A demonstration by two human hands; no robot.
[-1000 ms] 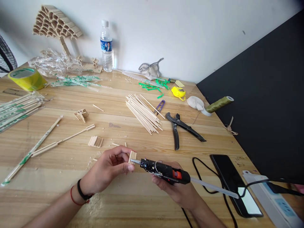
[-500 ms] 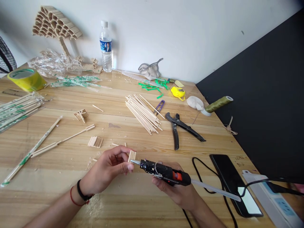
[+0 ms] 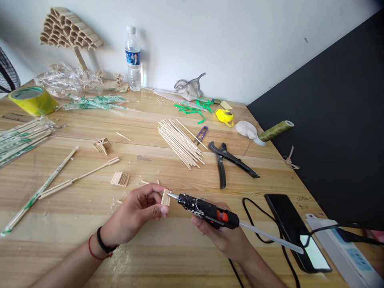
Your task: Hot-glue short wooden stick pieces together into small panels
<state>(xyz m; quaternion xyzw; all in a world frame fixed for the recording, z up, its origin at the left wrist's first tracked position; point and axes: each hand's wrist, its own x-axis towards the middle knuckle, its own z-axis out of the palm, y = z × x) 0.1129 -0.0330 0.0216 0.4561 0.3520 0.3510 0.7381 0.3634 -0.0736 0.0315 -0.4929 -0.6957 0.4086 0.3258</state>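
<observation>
Between the thumb and fingers of my left hand (image 3: 141, 212) is a small block of short wooden sticks (image 3: 166, 197), held just above the table. My right hand (image 3: 220, 236) is wrapped around a black glue gun (image 3: 207, 211) with a red part and a clear glue stick (image 3: 271, 237) out of its back. The metal nozzle points left and meets the upper right part of the small block. Left of my left hand lies a row of short sticks (image 3: 120, 179), and a small stick structure (image 3: 102, 145) sits behind it.
Long sticks (image 3: 180, 144) lie mid-table beside purple snips (image 3: 201, 135) and black cutters (image 3: 223, 160). A phone (image 3: 282, 216), cable and power strip (image 3: 345, 244) are at the right. Behind stand a bottle (image 3: 133, 60) and a stick tree (image 3: 70, 30); yellow tape (image 3: 34, 105) is at left.
The glue gun's nozzle has risen from the lower part of the block to its upper right part. The block is tilted slightly differently; my left hand has hardly moved.
</observation>
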